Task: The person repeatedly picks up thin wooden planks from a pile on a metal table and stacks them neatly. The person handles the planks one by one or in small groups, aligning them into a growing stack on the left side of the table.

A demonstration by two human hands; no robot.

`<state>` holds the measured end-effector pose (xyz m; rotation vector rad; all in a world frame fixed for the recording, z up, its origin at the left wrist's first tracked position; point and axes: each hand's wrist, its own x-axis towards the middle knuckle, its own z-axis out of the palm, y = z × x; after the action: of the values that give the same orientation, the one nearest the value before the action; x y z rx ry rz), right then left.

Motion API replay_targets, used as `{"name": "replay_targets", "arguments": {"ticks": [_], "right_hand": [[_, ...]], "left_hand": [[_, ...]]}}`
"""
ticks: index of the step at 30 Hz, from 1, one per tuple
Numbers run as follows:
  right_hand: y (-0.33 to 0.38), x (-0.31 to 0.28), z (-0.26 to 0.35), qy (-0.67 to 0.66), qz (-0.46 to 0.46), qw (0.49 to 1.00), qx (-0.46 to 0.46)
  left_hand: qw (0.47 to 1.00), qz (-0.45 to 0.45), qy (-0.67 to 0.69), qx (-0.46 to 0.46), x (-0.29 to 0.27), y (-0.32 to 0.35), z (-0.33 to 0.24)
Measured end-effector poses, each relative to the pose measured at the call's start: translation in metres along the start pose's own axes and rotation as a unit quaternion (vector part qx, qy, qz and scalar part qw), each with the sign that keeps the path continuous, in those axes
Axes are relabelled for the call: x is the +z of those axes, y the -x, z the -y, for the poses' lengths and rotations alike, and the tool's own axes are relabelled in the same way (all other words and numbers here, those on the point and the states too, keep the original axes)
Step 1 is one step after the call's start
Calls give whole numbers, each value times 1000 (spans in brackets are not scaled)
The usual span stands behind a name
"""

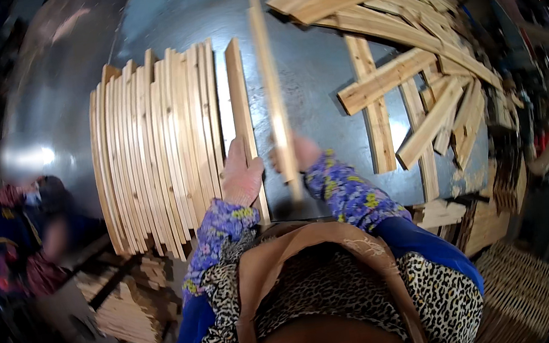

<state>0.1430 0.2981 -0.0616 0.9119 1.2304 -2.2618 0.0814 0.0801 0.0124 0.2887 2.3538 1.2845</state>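
My left hand (242,178) is closed round a wooden slat (237,94) that stands on its narrow edge, the fingers stretched along one side and the thumb over it. Just to the right, my right hand (302,153) grips a second slat (269,79) near its lower end. Motion blurs that hand and slat, and part of the fingers is hidden behind the wood. Left of my left hand is a close row of pale slats (159,144), packed side by side with uneven ends.
A loose pile of slats (399,12) lies crisscross on the right of the grey metal table (166,13). Below the table are stacked slats at left (123,310) and right (519,292). Another person (21,230) is at the far left edge.
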Motion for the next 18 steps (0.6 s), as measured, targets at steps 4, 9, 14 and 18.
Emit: {"name": "replay_targets", "arguments": {"ticks": [4,9,14,18], "right_hand": [[-39,44,-31,523,15,851,-46],[-33,17,-4,575,-117,750,-304],[40,-145,134,602,-375,670,-219],[61,-241,215,799,-246,532,-131]], "left_hand": [[902,-47,-365,225,-21,4,-15],[881,23,-428,199,-28,3,-9],[851,8,-469,236,-26,7,7],[842,32,-505,188,-21,7,3]]}}
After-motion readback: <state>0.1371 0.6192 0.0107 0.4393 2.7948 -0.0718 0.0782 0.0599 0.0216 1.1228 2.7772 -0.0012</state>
